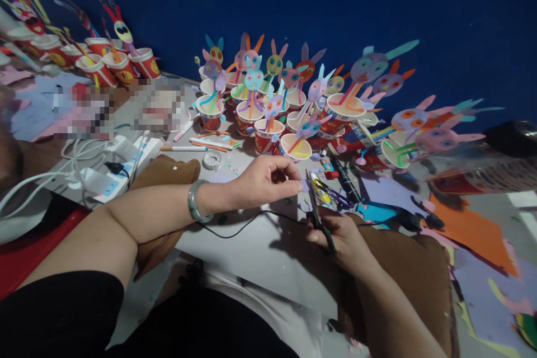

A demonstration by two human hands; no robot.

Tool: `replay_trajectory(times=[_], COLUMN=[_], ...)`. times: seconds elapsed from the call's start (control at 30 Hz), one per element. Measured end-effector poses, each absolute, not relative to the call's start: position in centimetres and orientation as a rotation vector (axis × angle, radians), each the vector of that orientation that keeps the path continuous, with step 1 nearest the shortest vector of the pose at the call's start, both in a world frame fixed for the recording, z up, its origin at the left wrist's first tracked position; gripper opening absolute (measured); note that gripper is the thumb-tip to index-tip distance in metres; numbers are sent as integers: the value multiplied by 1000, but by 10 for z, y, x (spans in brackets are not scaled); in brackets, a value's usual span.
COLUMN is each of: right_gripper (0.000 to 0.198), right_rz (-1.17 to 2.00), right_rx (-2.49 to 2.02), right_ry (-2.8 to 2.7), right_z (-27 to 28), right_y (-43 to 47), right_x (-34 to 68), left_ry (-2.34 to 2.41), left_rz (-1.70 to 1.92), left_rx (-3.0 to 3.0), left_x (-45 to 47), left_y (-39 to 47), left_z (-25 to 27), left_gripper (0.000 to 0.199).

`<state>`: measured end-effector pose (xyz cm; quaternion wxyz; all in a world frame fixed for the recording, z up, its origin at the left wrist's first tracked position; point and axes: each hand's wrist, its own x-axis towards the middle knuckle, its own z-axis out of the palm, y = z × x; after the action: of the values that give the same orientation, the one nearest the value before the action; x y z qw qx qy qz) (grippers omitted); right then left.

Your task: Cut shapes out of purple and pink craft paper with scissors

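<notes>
My left hand (268, 180), with a green bangle (198, 201) on its wrist, is closed in a pinch. A small piece of lilac paper (306, 187) shows at its fingertips, partly hidden. Close on the right, my right hand (342, 238) grips dark-handled scissors (319, 221), their blades pointing up beside the paper. Whether the blades touch the paper is hard to make out. Behind both hands stand several red-and-white paper cups (268, 137) with colourful paper rabbit heads (254, 79) on bent straws or strips.
Pens (344, 179) and sheets of purple and orange paper (470, 229) lie to the right. A tape roll (212, 160), felt pens and a power strip (126, 165) with white cables are on the left. A black cord (235, 235) crosses the table. More cups (143, 62) stand far left.
</notes>
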<state>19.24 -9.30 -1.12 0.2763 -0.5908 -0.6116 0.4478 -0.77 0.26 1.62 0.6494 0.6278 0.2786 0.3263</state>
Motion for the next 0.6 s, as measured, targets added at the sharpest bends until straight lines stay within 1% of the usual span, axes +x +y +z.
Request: replay_trajectory(times=[0.17, 0.4, 0.6], right_gripper=[59, 59, 60], right_rz=[1258, 1205, 1277], right_rx=[-1597, -1551, -1553], right_ry=[-1609, -1606, -1559], right_z=[-12, -10, -9], right_y=[-94, -92, -92], right_x=[192, 190, 188], left_ry=[630, 645, 658], left_rz=[755, 765, 778], left_rx=[1409, 1424, 1445], left_x=[-9, -9, -9], left_y=[3, 3, 3], left_z=[17, 17, 16], left_gripper=[18, 18, 17])
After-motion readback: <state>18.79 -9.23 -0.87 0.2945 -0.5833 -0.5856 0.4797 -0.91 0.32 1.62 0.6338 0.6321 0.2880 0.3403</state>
